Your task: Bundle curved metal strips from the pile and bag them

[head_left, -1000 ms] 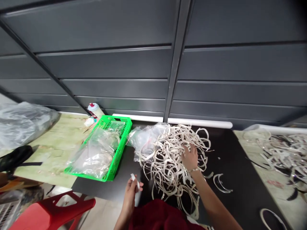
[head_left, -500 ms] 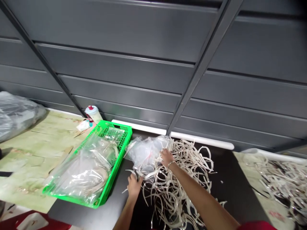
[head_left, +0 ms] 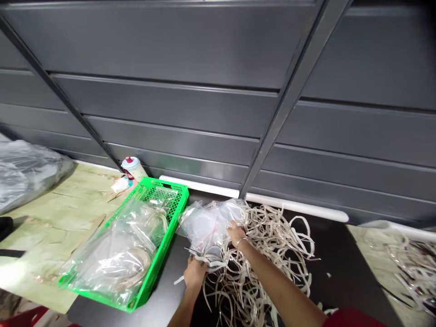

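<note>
A tangled heap of thin whitish strips [head_left: 269, 245] lies on the dark tabletop in front of me. My left hand [head_left: 195, 273] is at the heap's left edge, its fingers closed round a few strips whose ends stick out to the left. Clear plastic bags [head_left: 204, 222] with a thin red line lie flat just beyond it. Where the bags meet the strips, my right hand [head_left: 236, 234], with a bracelet at the wrist, reaches in with curled fingers. What those fingers grip is hidden.
Left of the bags stands a green plastic crate [head_left: 163, 250] holding filled clear bags. Behind it are a lidded cup [head_left: 134, 168] and a tissue. White tubes [head_left: 296, 208] lie along the grey wall [head_left: 190, 109]. More strips [head_left: 415, 268] lie at far right, a plastic-wrapped bundle [head_left: 30, 172] at far left.
My left hand has moved slightly up and right and has closed on strips at the heap's edge. My right hand stays by the bags. The view has shifted a little.
</note>
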Motion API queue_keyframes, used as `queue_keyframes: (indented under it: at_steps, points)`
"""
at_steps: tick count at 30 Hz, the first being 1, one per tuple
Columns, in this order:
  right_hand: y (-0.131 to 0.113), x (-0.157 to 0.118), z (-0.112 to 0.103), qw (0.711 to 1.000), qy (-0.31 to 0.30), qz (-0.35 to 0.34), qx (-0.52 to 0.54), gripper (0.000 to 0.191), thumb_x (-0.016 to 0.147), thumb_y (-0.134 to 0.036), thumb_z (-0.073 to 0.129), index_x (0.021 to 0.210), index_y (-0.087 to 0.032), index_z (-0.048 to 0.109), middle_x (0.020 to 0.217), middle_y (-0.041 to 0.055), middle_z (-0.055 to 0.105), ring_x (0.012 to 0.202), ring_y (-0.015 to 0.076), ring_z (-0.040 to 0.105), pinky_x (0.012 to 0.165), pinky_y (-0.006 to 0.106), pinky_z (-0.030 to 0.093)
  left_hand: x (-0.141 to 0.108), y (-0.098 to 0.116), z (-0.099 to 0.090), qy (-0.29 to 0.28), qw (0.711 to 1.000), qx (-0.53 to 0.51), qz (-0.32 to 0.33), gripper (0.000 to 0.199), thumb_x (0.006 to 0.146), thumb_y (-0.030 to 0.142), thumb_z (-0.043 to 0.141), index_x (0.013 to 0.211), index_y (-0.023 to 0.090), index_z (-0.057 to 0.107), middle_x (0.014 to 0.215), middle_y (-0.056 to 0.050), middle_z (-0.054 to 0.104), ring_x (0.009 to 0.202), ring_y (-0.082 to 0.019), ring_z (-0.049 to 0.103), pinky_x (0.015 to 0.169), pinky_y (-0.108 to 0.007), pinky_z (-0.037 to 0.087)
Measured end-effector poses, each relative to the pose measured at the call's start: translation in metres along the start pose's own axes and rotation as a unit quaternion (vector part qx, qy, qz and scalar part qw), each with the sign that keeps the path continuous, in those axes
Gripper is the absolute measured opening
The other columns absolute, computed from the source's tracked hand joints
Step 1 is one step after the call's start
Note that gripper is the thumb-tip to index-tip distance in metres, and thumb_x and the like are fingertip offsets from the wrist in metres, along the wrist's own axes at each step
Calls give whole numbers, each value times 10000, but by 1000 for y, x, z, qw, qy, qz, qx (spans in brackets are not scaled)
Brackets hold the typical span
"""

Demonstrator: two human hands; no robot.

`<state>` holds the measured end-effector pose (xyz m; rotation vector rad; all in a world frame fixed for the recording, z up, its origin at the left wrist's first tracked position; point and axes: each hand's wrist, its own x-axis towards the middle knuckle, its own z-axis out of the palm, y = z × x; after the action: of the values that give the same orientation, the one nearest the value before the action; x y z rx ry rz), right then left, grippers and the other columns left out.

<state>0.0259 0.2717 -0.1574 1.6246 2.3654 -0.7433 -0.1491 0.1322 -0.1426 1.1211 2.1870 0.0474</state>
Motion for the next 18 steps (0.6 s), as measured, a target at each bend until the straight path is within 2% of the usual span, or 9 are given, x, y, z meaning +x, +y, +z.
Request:
queue_keyframes:
  at_steps: [2,5,7,10,13,16,18]
  points:
    - [4,-4,-4,999,10,-36,-1,209,779,-87,582,982,-131,604,1233,98,513,927,198,581,773,364,495,2,0,-1,-8,1000,3,4,268,797,319,520,989,153,605,1093,-153,642,1016,-277,619,820,-318,443]
    - [17,-21,-17,995,46,-90,5,280,703,12,523,902,-160,618,1173,60,545,883,169,594,769,295,478,0,0,-4,-18,1000,-8,15,332,824,356,509,1075,149,579,986,-150,695,979,-281,640,786,-316,448]
    - [31,-42,-26,990,81,-114,16,344,665,31,488,899,-189,612,1191,45,535,891,159,593,764,260,474,-6,0,-6,-20,999,-26,40,371,839,363,506,1160,179,530,1010,-118,702,985,-254,644,778,-283,444]
    - [58,-88,-30,984,135,-109,29,360,675,8,460,946,-190,591,1292,82,464,923,177,586,758,281,493,-25,2,-8,-20,995,-51,87,345,861,342,487,1177,206,506,1051,-72,699,997,-204,641,770,-225,432]
    - [83,-140,-17,973,207,-85,55,339,718,-19,428,980,-169,584,1315,138,422,917,196,596,773,324,510,-48,9,-5,-24,991,-57,115,304,875,320,461,1142,188,521,1019,-71,708,973,-208,649,749,-224,427]
    - [101,-182,6,942,310,-65,113,266,783,-84,429,968,-180,593,1265,144,443,928,210,601,790,347,518,-69,20,1,-35,989,-51,135,278,869,318,468,1097,177,542,949,-70,722,929,-222,661,715,-233,424]
    - [107,-201,19,920,356,-37,161,212,803,-139,455,947,-196,600,1237,130,455,991,228,580,816,364,514,-81,29,5,-44,986,-47,155,271,854,316,493,1082,183,552,935,-60,725,923,-223,663,708,-230,422]
